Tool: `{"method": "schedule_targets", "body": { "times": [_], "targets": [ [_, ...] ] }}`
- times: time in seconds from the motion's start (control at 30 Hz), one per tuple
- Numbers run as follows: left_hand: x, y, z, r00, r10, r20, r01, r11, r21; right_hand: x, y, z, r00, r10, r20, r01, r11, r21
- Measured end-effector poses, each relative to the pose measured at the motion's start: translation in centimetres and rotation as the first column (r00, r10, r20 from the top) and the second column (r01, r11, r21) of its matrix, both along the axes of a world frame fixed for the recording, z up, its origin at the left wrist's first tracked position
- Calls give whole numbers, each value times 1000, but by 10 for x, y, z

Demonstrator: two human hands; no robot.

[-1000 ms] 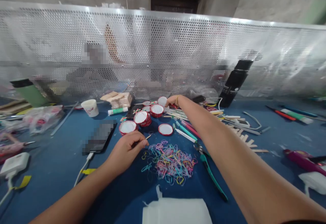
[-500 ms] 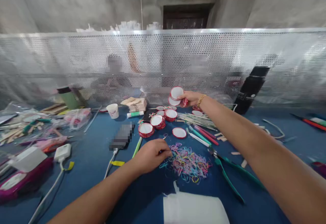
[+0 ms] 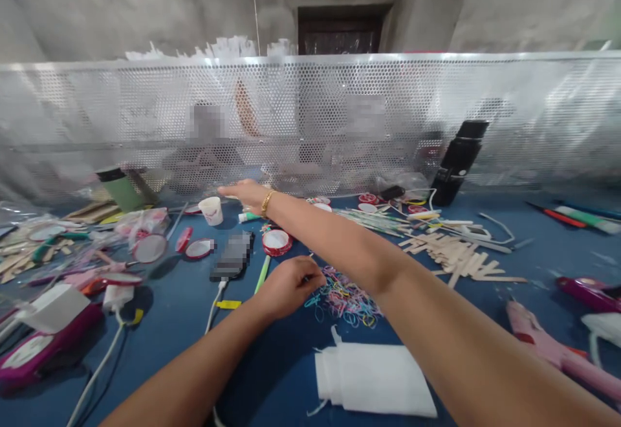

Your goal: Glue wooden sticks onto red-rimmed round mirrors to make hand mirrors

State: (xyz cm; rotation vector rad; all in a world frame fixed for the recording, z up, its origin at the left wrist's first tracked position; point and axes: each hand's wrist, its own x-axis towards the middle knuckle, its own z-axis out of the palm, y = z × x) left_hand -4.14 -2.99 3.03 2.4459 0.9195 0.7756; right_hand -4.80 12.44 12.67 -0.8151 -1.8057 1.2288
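Note:
My right hand [image 3: 245, 195] reaches across to the left with fingers stretched out, behind the paper cup [image 3: 211, 211], and nothing shows in it. Several red-rimmed white discs are at the left: one [image 3: 198, 248] by the phone, one tilted on edge [image 3: 184, 239], one [image 3: 149, 248] above a shadow and one [image 3: 121, 279] over a white charger. Curled fingers of my left hand [image 3: 294, 284] meet at the left edge of a pile of coloured rubber bands [image 3: 349, 297]; what they hold, if anything, is hidden. A stack of discs [image 3: 277, 242] stands beyond my left hand.
A phone [image 3: 233, 256] with a cable lies left of centre. White pouches [image 3: 373, 378] lie in front. Wooden sticks [image 3: 456, 255] and a pink glue gun [image 3: 553, 346] are at the right. A perforated metal screen [image 3: 330, 103] runs along the back.
My right hand has swung left from the middle and no longer shows the discs it held. Several discs now appear at the left. My left hand has stayed beside the rubber bands.

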Motion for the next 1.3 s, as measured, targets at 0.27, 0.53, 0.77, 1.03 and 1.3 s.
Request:
{"method": "schedule_targets", "body": {
  "times": [0.27,0.53,0.77,1.03,1.3],
  "targets": [
    [3,11,-2,999,-20,-47,22,999,31,196,-28,-18,907,-413,86,418,906,-61],
    [1,21,-1,995,37,-94,-30,996,80,301,-78,-39,766,-597,238,542,799,258],
    [2,21,-1,994,86,-63,-83,995,62,316,-88,-63,613,-701,365,537,708,459],
    [2,15,7,983,180,-33,-177,982,69,328,-99,-63,408,-801,437,581,598,552],
    [5,-3,17,938,331,-107,-292,916,274,287,-115,-61,518,-758,397,484,643,594]
  ]
}}
